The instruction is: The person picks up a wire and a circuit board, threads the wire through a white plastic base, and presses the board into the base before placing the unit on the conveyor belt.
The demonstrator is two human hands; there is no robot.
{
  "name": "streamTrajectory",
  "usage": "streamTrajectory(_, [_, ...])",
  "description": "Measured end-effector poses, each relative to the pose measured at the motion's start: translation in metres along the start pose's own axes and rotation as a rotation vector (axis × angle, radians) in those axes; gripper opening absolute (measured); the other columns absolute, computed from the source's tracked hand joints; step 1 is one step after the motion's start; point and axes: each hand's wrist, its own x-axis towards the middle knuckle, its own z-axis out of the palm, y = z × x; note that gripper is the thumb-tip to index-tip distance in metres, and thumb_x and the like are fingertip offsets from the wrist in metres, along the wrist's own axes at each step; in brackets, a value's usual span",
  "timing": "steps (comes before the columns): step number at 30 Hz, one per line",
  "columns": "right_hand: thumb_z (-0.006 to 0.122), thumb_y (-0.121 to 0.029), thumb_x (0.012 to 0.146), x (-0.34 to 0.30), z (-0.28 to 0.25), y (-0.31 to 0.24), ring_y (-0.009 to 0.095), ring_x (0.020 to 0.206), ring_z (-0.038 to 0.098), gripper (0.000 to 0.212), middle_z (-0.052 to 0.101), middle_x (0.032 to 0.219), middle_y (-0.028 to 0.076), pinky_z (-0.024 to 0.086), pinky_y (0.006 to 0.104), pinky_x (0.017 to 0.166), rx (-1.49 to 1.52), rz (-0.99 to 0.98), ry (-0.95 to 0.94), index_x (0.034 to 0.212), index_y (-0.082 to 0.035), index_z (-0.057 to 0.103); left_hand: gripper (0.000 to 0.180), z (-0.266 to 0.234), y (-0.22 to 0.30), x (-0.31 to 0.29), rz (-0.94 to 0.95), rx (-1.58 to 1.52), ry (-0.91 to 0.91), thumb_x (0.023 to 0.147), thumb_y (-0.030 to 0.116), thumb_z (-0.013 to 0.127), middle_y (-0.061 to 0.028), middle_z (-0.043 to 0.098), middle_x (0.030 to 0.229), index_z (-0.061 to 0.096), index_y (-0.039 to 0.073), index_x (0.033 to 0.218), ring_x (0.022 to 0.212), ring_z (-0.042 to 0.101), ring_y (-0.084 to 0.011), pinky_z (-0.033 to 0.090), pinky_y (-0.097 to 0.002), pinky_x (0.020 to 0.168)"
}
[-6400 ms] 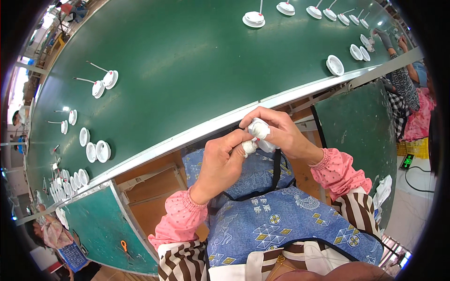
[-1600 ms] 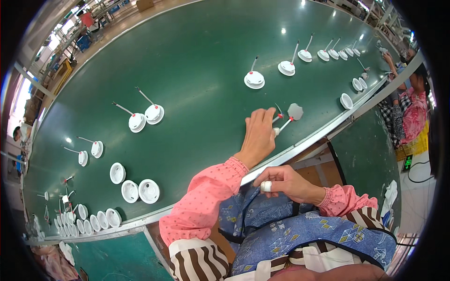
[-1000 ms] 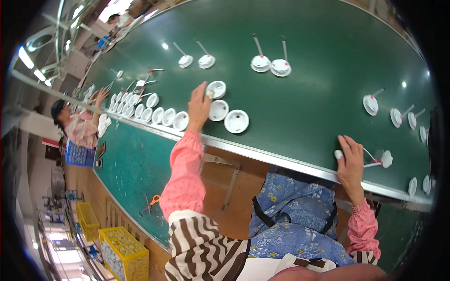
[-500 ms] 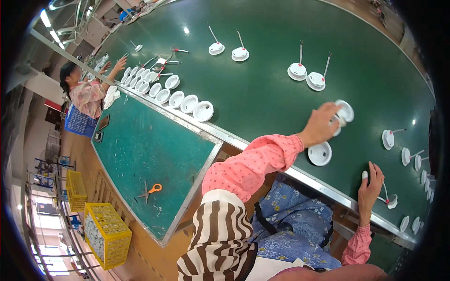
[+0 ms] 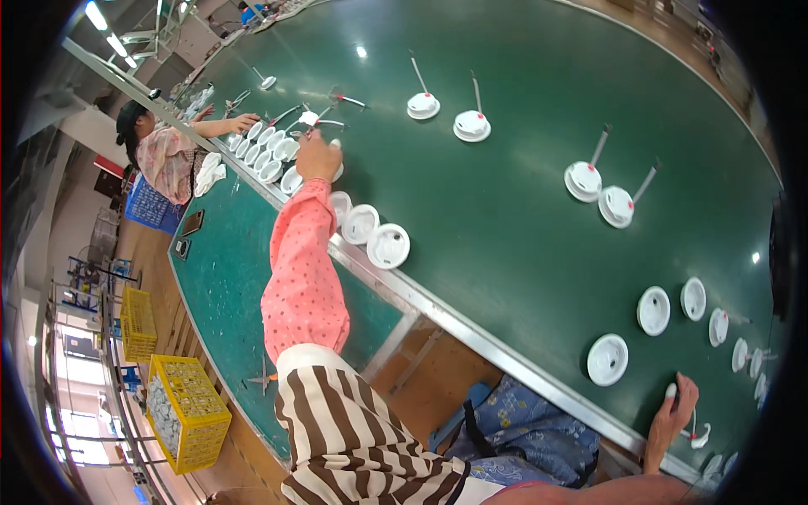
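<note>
The left hand (image 5: 318, 160) reaches out over the white round cups (image 5: 362, 225) along the edge of the tabletop (image 5: 505, 252), a white wired piece (image 5: 309, 119) just beyond its fingertips; whether it grips anything I cannot tell. The right hand (image 5: 671, 421) rests loosely open, a red-jointed wire (image 5: 693, 435) just to its right.
</note>
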Motion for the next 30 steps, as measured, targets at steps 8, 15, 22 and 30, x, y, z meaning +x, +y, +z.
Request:
streamTrajectory(8, [0.048,0.011,0.087,0.005,0.005,0.002,0.034,0.110,0.054,0.032,0.053,0.116,0.018,0.042,0.0378,0.100,-0.086,-0.035,-0.028,0.116,0.004,0.058,0.072,0.027,-0.044,0.056,-0.290,0.149,-0.364,0.079,0.051,0.069,-0.0155,0.055,0.138,0.054,0.016,0.139,0.125,0.057,-0.0357,0.048,-0.0485,0.101])
streamTrajectory(15, [0.047,0.013,0.083,0.009,0.009,0.002,0.035,0.109,0.054,0.035,0.053,0.114,0.018,0.042,0.0396,0.101,-0.092,-0.072,-0.003,0.115,0.004,0.058,0.042,0.050,-0.042,0.069,-0.080,0.124,-0.280,0.082,0.024,0.066,-0.0198,0.064,0.118,0.066,0.011,0.121,0.114,0.063,-0.0362,0.052,-0.0461,0.095])
streamTrajectory(22, [0.048,0.012,0.083,0.011,0.008,-0.005,0.035,0.108,0.055,0.032,0.055,0.110,0.018,0.042,0.0392,0.100,-0.105,-0.067,0.032,0.112,0.004,0.059,0.020,0.040,0.074,0.006,0.367,-0.235,-0.309,0.077,0.011,0.067,-0.0180,0.069,0.098,0.075,0.011,0.095,0.095,0.066,-0.0397,0.053,-0.0477,0.082])
streamTrajectory(30, [0.052,0.013,0.081,0.010,-0.002,-0.025,0.034,0.100,0.057,0.030,0.057,0.104,0.017,0.045,0.0378,0.092,0.037,-0.127,0.045,0.106,0.001,0.063,0.018,-0.045,0.206,-0.138,0.753,-0.593,-0.481,0.076,0.000,0.061,-0.0152,0.064,0.092,0.072,0.005,0.090,0.086,0.064,-0.0361,0.052,-0.0445,0.079])
